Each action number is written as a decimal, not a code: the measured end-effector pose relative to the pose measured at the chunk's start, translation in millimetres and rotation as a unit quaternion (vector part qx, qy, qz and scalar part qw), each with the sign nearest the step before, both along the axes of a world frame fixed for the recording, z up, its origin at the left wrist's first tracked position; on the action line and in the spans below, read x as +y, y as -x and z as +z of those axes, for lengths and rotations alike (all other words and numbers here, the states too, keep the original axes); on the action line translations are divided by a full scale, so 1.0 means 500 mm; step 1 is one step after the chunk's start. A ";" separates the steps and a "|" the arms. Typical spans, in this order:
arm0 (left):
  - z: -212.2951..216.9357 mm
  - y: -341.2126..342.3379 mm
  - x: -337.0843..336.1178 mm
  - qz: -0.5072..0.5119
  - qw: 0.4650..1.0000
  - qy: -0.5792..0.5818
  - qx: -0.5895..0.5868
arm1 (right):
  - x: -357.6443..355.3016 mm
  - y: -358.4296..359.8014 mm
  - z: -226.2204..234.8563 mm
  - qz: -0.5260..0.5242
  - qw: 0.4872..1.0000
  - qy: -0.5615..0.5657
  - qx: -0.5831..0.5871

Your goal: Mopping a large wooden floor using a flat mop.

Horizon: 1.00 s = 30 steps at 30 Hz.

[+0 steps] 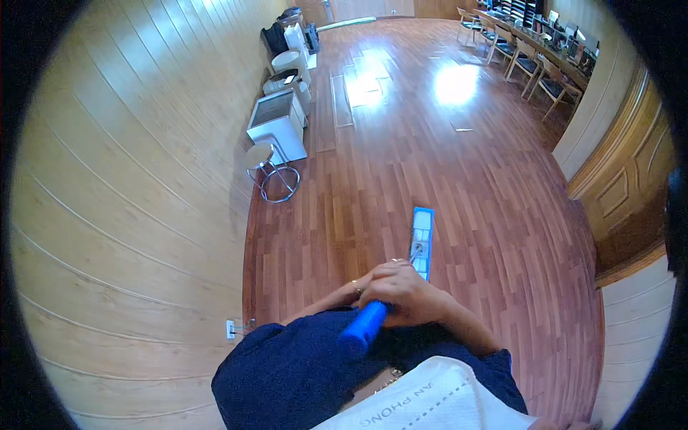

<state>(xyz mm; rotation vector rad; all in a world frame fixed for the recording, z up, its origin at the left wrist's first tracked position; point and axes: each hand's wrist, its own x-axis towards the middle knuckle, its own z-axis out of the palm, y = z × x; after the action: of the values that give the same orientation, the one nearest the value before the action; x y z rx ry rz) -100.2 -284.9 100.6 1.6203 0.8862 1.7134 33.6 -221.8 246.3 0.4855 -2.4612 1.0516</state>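
A flat mop (423, 220) with a blue and white rectangular head lies against the wood floor ahead of me. Its pole slants up towards my body and ends in a thick blue grip (364, 328). Wrapped round the upper pole, just beyond that grip, is my right hand (408, 292), closed. My left hand (373, 278), with a bracelet at its wrist, reaches in from the left to the pole beyond the right one. It looks closed round the pole, though the right hand covers much of it.
Along the left wall stand a round stool (272, 175), a white cabinet (279, 132) and other items. A wall socket (230, 330) sits low on the left. Several wooden chairs (527, 63) line a long desk at far right. A wooden door (623, 186) is on the right.
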 end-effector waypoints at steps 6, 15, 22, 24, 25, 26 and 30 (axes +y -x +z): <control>0.227 0.131 -0.149 -0.054 0.959 0.277 0.023 | 0.031 0.056 -0.145 -0.091 0.986 0.135 -0.032; 0.338 0.079 -0.240 0.219 0.949 -0.179 0.140 | 0.051 0.149 -0.417 -0.090 0.966 0.112 -0.216; 0.354 0.106 -0.241 0.235 0.955 -0.128 0.130 | 0.025 0.167 -0.472 -0.206 0.954 0.073 -0.204; 0.374 0.128 -0.240 0.211 0.954 -0.134 0.168 | 0.016 0.185 -0.441 -0.222 0.954 0.033 -0.200; 0.380 0.143 -0.228 0.179 0.956 -0.145 0.181 | 0.025 0.191 -0.426 -0.243 0.945 0.018 -0.219; 0.395 0.154 -0.222 0.156 0.956 -0.155 0.195 | 0.026 0.198 -0.412 -0.251 0.938 0.002 -0.239; 0.440 0.186 -0.205 0.064 0.957 -0.157 0.233 | 0.014 0.184 -0.387 -0.291 0.930 0.043 -0.221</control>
<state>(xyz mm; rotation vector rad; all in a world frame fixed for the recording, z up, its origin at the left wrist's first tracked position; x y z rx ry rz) -193.2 -387.2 320.4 2.2886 0.9875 1.6463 -58.4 -214.9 52.9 -0.5505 -2.6466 1.0748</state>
